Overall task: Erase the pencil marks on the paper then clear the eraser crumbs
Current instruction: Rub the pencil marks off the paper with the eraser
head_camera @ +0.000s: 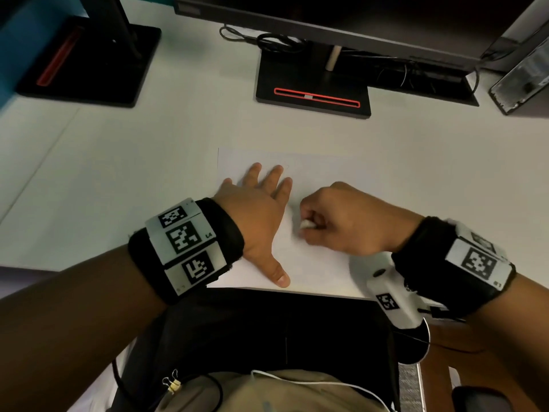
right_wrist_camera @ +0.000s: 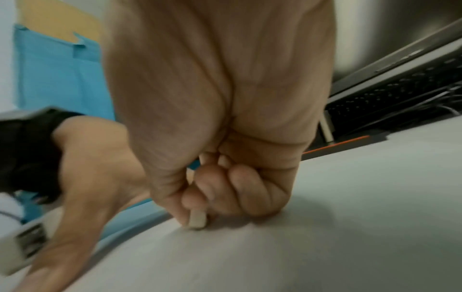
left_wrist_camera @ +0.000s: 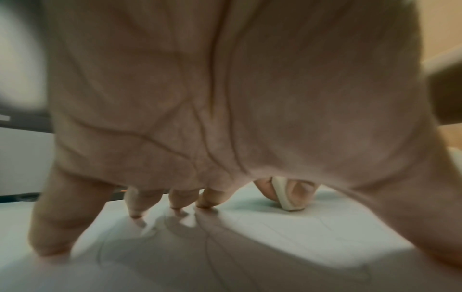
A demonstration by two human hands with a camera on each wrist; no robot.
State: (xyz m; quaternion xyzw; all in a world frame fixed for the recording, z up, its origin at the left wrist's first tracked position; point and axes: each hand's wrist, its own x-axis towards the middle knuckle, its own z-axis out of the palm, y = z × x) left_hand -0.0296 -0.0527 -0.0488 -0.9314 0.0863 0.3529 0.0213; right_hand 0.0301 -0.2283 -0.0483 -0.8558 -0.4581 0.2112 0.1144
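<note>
Head view first, and on the left the left hand (head_camera: 261, 209) is spread flat on the paper (head_camera: 315, 263), fingers straight, thumb out toward the near edge, holding nothing and simply pinning the sheet to the counter (head_camera: 118, 162). Good anchoring, that; I'd say the press wants to stay firm and close to the rubbing spot so the sheet cannot buckle or ride up. Moving right, the right hand (head_camera: 350, 220) is curled into a tight fist, thumb and fingers pinching the eraser (head_camera: 307, 224), whose pale tip is down on the paper just beside the left hand. Short, light strokes away from the pinning fingers look like the safe way here, with pressure kept low enough not to crease or tear. From the left wrist view, faint pencil lines (left_wrist_camera: 275, 233) curve across the sheet near the eraser, so rubbing seems far from finished. Now the doubtful part: from above, those marks are almost invisible, white sheet on pale counter, and its far and right edges barely read. Crumbs? I cannot make out any, both wrist views are blurred, and the right forearm hides the sheet's near right corner.
</note>
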